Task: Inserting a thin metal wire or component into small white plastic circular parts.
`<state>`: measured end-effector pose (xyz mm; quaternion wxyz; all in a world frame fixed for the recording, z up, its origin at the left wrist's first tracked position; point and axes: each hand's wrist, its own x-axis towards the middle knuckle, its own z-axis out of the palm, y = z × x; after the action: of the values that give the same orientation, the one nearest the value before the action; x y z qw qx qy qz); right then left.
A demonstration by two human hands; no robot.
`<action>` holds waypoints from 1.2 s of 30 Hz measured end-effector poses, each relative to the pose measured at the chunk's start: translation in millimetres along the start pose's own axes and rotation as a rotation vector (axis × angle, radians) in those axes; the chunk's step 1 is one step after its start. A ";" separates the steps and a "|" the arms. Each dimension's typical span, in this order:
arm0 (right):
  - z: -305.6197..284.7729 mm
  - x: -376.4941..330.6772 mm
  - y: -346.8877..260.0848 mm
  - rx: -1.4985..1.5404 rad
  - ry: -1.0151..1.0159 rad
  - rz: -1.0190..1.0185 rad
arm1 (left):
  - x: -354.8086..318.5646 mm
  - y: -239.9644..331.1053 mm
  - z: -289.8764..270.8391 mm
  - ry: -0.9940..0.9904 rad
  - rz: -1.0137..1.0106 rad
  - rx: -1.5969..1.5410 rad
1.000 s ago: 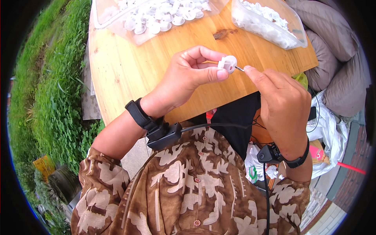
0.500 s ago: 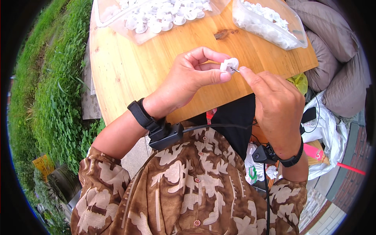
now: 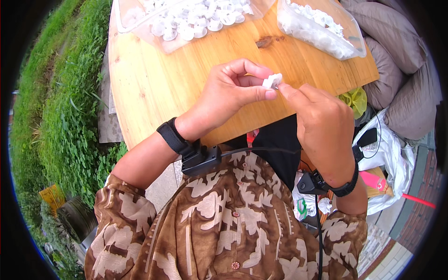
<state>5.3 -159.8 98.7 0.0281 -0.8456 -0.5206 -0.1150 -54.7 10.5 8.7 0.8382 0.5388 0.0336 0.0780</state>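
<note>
Above the near part of one wooden table (image 3: 186,74), your left hand (image 3: 229,87) pinches a single white fitting (image 3: 272,80) between thumb and fingers, while your right hand (image 3: 324,119) grips one thin metal tool (image 3: 277,87) against the fitting's right side. Two containers stand at the far side: the left container (image 3: 123,27) has dozens of white pieces (image 3: 200,23), too heaped to count; the right container (image 3: 345,51) has a pile of white parts. Two black straps circle your wrists, one on each. The fitting looks plastic, small and uneven in outline; the table is smooth, with a dark knot and a curved left edge; both containers are see-through plastic. Your curled right fingers hide most of the tool, and how deep its tip sits is hard to make out. The upper edge cuts off both containers.
</note>
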 end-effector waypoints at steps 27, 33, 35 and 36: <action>1.6 -8.7 12.7 0.122 0.144 0.050 | 1.3 -4.5 -1.3 -0.007 -0.083 -0.081; 5.2 -6.6 15.3 0.094 0.190 -0.003 | 0.1 -3.4 -2.3 -0.023 -0.149 -0.137; 7.0 -6.9 16.2 0.089 0.176 -0.018 | -0.7 -0.7 -0.4 -0.040 -0.153 -0.119; 7.9 -7.1 16.6 0.088 0.176 -0.017 | -0.6 -1.2 -0.4 -0.041 -0.154 -0.120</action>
<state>18.2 -172.2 90.6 0.1098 -0.8256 -0.5280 -0.1658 -55.3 10.3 7.4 0.8729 0.4849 0.0533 0.0042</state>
